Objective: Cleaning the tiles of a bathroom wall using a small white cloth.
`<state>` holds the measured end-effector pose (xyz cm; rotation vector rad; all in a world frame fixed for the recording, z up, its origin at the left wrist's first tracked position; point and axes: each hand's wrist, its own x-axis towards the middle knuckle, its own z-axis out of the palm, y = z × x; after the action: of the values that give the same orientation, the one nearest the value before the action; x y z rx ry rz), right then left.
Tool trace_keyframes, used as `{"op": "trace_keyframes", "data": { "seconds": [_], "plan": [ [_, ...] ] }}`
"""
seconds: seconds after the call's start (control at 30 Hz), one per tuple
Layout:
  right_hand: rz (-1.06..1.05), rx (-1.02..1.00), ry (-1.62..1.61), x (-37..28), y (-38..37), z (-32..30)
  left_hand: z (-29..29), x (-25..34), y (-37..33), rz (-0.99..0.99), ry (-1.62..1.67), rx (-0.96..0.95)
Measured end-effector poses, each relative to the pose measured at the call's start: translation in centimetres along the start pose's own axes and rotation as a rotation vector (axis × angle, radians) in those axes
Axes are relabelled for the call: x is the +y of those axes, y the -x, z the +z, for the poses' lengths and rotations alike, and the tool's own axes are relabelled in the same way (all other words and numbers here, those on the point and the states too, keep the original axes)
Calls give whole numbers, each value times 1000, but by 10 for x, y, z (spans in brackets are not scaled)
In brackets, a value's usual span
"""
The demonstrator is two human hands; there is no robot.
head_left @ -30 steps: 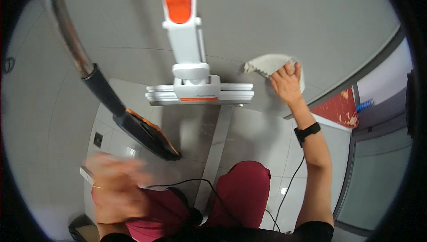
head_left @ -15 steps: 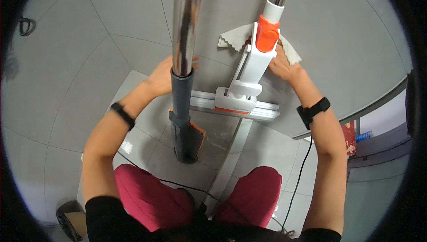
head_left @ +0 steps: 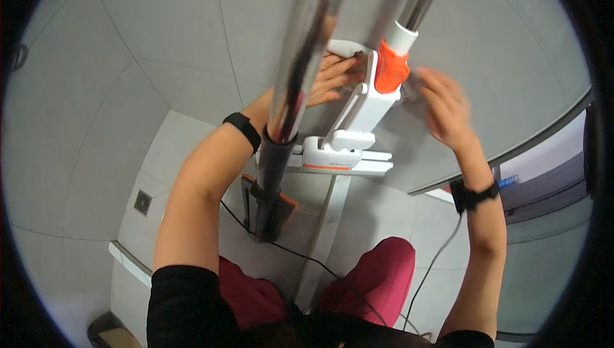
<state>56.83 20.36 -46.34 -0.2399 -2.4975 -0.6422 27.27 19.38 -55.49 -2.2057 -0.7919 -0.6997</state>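
White cloth (head_left: 346, 47), grey wall (head_left: 173, 22), tiled floor (head_left: 185, 143)

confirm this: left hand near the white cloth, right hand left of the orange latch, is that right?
Not quite: the head view shows the right hand to the right of the orange latch, not left. The left hand is near the white cloth, as you say.

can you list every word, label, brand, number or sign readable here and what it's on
Nothing can be read with certainty.
White mop head: one line of tiny dark print just above its orange stripe, too small and blurred to read.
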Motion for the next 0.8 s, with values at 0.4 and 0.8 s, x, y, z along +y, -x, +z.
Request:
{"op": "trace_keyframes", "data": {
  "seconds": [0.4,0.8],
  "plan": [
    [326,388,715,72,-12,-44,13,-13,-18,-443,-176,185],
    [277,415,737,77,-3,-50,-3,-70,99,-1092,-101,459]
  ]
}}
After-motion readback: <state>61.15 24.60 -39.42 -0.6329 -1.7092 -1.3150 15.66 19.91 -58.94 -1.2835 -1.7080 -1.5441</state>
